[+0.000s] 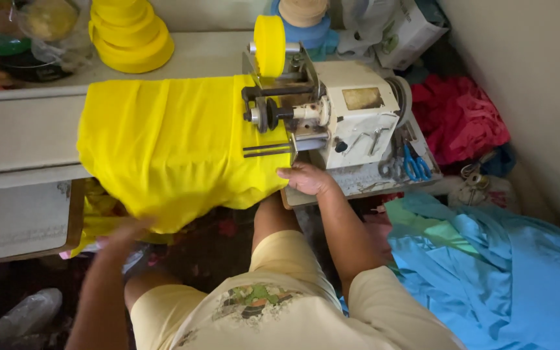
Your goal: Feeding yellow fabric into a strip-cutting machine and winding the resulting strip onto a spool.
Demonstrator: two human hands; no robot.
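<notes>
**Yellow fabric at the sewing machine: where each hand sits**

So the big piece of yellow fabric is draped over the tabletop, spread wide from the left side over to the sewing machine, with its front edge hanging off the near side toward the person's lap. Its long axis runs left-right, parallel to the tabletop edge, and its right end tucks in under the machine's head, where two dark strips cross it.

The right hand is the one closer to the machine. It rests palm-down at the fabric's lower right corner, just beside the machine base, fingers pressed together and lying flat on the cloth edge rather than pinching anything. The fabric lies mostly to the left of it and away from the body.

The left hand is down low under the hanging fold, touching the bottom of the drape. It's motion-blurred, so I honestly can't tell if the fingers are spread or gripping.

Other stuff around: a roll of yellow tape mounted on top of the machine, a stack of yellow rolls at the back, blue-handled scissors right of the machine, red cloth behind that, and a heap of blue cloth by the person's right side.
</notes>
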